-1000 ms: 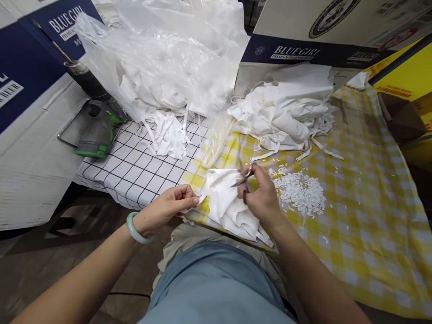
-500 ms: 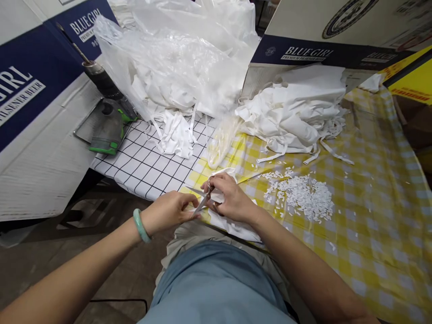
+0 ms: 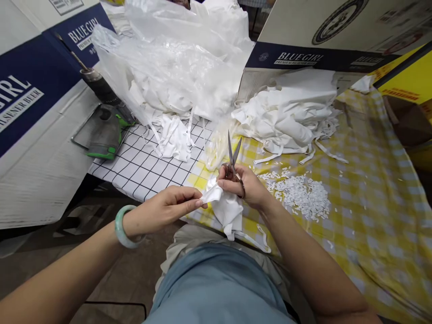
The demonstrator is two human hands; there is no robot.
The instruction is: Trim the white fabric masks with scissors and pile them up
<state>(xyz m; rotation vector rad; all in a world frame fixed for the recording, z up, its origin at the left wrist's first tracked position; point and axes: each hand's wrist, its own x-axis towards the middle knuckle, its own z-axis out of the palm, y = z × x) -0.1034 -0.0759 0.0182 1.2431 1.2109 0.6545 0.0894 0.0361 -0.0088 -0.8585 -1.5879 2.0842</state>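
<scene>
Between thumb and fingers, my left hand (image 3: pixel 177 202) pinches the edge of a white cloth garment (image 3: pixel 229 211) that hangs over the table's front edge, a thin strap trailing from it. My right hand (image 3: pixel 248 184) has its fingers through the handles of metal scissors (image 3: pixel 232 153), whose parted blades point away from me. The thumb of that hand also rests at the cloth. To its right lies a heap of small white clippings (image 3: pixel 303 193) on the yellow checked cover. Behind it is a pile of white garments with straps (image 3: pixel 286 117).
A cordless drill (image 3: pixel 104 121) stands at the left beside a printed carton (image 3: pixel 33 117). Clear plastic bags (image 3: pixel 182 58) over white garments fill the back. Another carton (image 3: pixel 300 36) stands at the back right. The yellow checked cover (image 3: pixel 371 216) spreads to the right.
The scissors have swung from pointing left at my left hand to pointing away. My left hand now pinches the garment's edge, and more of the garment lies spread below my hands.
</scene>
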